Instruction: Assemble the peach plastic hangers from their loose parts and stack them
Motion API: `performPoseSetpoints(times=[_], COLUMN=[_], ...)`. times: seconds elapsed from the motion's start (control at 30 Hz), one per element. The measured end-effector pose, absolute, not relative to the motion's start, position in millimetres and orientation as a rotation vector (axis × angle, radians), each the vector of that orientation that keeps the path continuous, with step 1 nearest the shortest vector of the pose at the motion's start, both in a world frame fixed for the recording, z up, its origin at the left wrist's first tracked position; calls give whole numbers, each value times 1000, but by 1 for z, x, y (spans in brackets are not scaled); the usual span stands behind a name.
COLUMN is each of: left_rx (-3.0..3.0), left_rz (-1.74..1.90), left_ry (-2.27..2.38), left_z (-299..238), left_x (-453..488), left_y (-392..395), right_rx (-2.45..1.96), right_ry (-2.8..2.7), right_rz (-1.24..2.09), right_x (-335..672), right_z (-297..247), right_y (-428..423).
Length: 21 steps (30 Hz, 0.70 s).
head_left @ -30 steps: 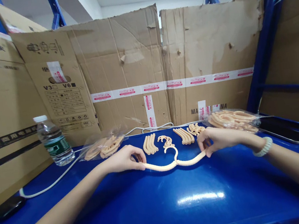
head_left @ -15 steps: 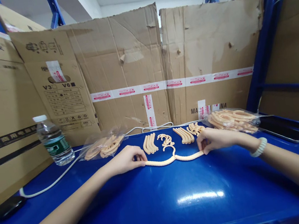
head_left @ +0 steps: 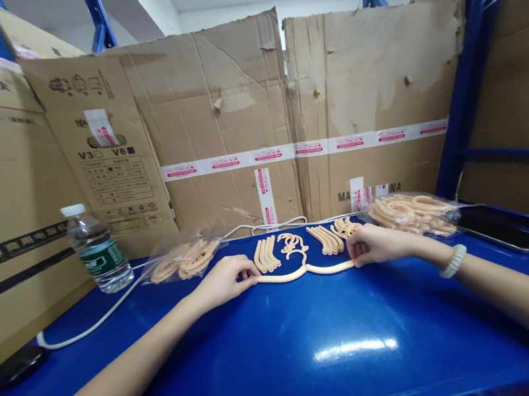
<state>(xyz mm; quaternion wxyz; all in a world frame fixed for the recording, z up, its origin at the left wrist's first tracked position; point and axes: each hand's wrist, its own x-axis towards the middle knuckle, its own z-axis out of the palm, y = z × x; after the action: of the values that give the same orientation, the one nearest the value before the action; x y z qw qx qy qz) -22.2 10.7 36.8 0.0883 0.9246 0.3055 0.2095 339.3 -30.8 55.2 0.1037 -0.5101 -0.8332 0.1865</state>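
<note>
Left hand (head_left: 230,279) and right hand (head_left: 380,245) grasp opposite ends of a beige hanger (head_left: 282,279).
From afar I see it spanning the gap between them; just beyond lie curved sticks (head_left: 266,255) and loose hooks (head_left: 292,243), with a clear bag (head_left: 193,257) of pieces past each hand.

A pale, cream-coloured clothes hanger (head_left: 282,279) is held by its two ends, one pinched between the thumb and fingers of the left hand (head_left: 229,277) and the other in the grasp of the right hand (head_left: 377,247), so that it is spanned crosswise between the two grips. Its slender, rounded arms are joined about midway between the hands, each gently bowed toward the near side. From that joint the thin hook (head_left: 306,259) is extended beyond the line of the grips, its open curve bent round toward the left-hand side.
</note>
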Motion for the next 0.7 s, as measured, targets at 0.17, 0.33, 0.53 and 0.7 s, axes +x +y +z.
performPoseSetpoints(times=[0.17,0.33,0.53,0.7], left_rx=[2734,2719,2701,2677], left_rz=[651,673,702,719], left_ry=[959,981,991,998], left_z=[34,31,29,25], left_x=[-22,-22,-21,-21], left_y=[13,15,15,18], right_rx=[-1527,-1546,-1540,-1547], right_ry=[-2453,-2440,-2462,-2496], right_rz=[509,450,425,518], right_x=[339,338,339,343], right_z=[54,53,50,53], right_y=[-30,-31,-31,-29])
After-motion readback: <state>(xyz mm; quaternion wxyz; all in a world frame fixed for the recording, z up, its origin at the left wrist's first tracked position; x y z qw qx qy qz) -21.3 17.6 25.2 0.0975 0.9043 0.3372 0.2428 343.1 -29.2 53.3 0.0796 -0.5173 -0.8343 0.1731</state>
